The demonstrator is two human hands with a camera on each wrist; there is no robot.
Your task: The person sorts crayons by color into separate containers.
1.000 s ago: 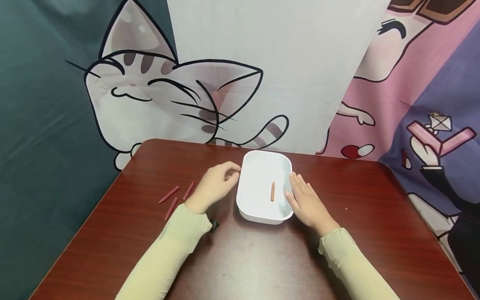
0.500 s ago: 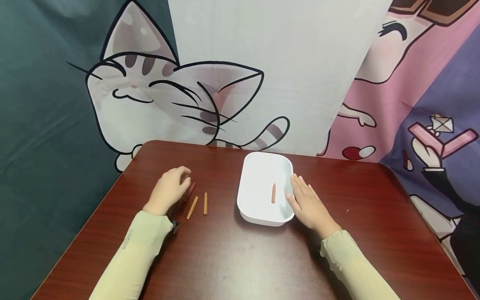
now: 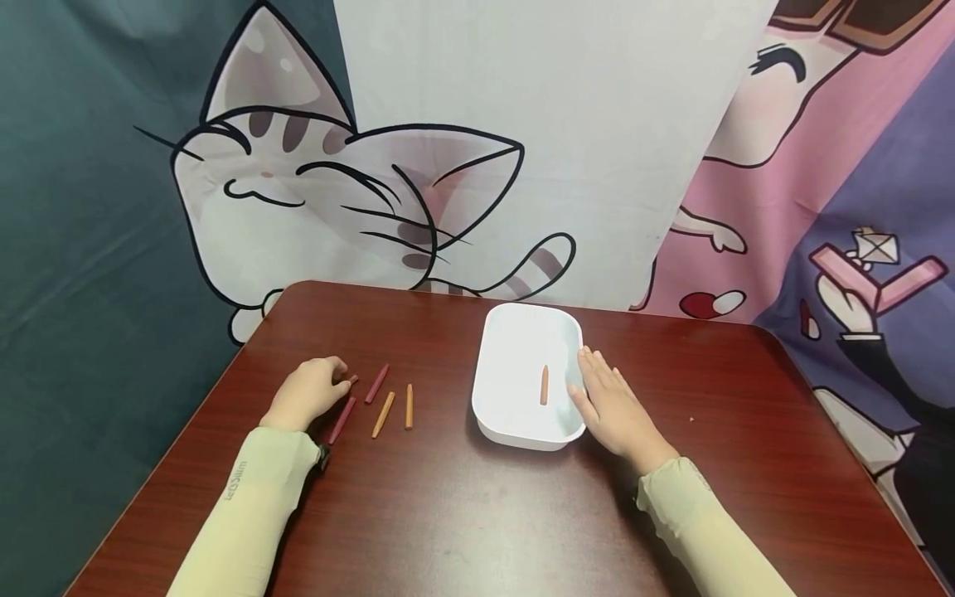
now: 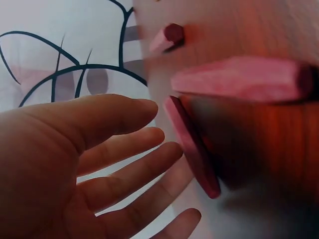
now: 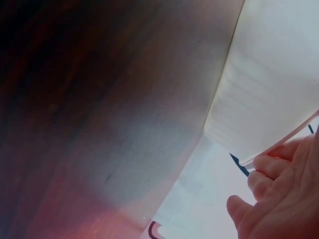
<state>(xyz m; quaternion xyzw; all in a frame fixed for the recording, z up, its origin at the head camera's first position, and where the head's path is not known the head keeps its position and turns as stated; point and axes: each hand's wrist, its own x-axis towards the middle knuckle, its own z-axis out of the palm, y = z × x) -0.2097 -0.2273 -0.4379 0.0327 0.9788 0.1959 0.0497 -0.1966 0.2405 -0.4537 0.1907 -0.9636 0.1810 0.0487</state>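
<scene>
A dark red wooden table (image 3: 485,514) stands before a cartoon cat backdrop (image 3: 313,207). Taking the white plastic tray (image 3: 515,365) as the landmark: it sits near the table's far middle, with one orange crayon (image 3: 544,385) lying inside it toward its right wall. The right hand (image 3: 608,406) rests flat against the tray's right wall, fingers straight and relaxed, gripping nothing. Well left of the tray, the left hand (image 3: 309,390) lies on the table with its fingers loosely spread, as the left wrist view shows (image 4: 75,164), holding nothing; its fingertips are just beside a dark red crayon (image 3: 342,419). Between that hand and the tray lie another dark red crayon (image 3: 376,383) and two orange crayons (image 3: 384,414) (image 3: 409,405).
</scene>
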